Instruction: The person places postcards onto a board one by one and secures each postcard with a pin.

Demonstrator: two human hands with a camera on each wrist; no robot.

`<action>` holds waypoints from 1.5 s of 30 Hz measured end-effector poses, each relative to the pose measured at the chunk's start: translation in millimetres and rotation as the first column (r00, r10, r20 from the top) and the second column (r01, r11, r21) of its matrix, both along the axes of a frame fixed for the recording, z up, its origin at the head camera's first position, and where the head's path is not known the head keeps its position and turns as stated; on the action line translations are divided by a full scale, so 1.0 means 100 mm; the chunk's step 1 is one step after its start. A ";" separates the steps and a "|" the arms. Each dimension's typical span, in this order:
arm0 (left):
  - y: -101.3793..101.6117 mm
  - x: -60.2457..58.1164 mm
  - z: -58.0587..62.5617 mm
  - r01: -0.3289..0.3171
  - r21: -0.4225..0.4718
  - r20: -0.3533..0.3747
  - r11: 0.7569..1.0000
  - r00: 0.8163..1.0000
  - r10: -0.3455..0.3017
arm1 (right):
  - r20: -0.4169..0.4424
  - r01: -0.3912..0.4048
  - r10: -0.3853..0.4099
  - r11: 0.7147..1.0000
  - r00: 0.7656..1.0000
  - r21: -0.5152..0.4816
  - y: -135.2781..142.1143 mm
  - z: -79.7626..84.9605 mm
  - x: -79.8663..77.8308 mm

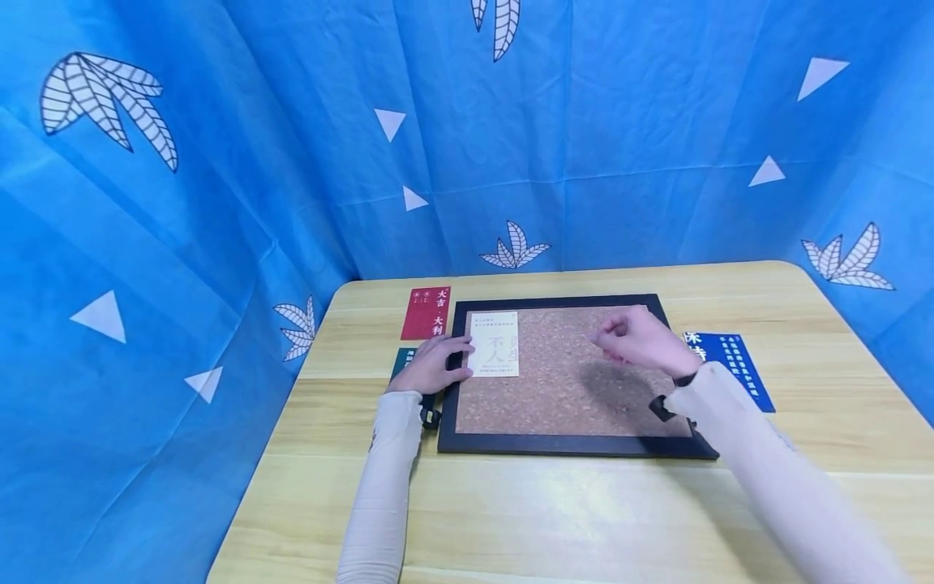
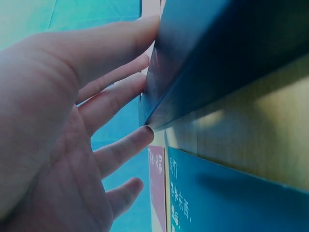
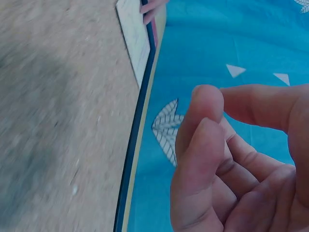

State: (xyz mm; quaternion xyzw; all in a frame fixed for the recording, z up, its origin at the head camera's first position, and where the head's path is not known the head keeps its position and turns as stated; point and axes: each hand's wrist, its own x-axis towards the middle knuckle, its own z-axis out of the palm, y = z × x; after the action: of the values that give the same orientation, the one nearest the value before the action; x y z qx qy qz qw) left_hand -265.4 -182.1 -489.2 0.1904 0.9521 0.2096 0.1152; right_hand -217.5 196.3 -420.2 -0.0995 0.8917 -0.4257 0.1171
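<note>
A cork board [image 1: 540, 405] in a black frame lies on the table. A cream card [image 1: 503, 328] with printed characters rests upright along its left side. My left hand [image 1: 434, 365] reaches over the frame's left edge, its fingertips at the card; its fingers [image 2: 116, 101] are spread in the left wrist view. Over the middle of the cork hovers my right hand [image 1: 640, 337], thumb and index finger pinched together. A tiny pale thing [image 1: 586, 332] shows faintly at those fingertips in the head view; its kind is too small to tell. In the right wrist view the thumb and finger hide it.
Left of the board lie a red card [image 1: 423, 315] and a dark green card [image 1: 400, 360], the latter partly under my left hand. A blue card [image 1: 737, 365] lies to the right, partly behind my right forearm. A blue curtain [image 1: 467, 146] hangs behind the wooden table [image 1: 328, 487].
</note>
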 end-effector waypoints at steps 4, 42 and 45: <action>-0.01 0.00 0.00 -0.007 -0.002 0.004 1.000 1.000 0.007 | 0.026 0.002 -0.003 1.000 1.000 0.022 0.18 -0.01 0.12; -0.03 -0.01 -0.01 0.006 0.007 -0.002 1.000 1.000 -0.006 | 0.013 0.122 -0.130 0.955 0.991 0.270 1.53 -0.67 1.27; -0.02 0.00 -0.01 0.007 0.012 0.008 1.000 1.000 -0.007 | 0.026 0.124 -0.135 0.958 0.990 0.257 1.55 -0.72 1.31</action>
State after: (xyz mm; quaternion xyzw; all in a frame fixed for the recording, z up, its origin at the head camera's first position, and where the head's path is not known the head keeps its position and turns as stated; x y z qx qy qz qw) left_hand -265.4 -184.5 -490.1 0.1934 0.9497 0.2159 0.1188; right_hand -86.8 351.4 -492.3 -0.0158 0.9409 -0.3164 0.1199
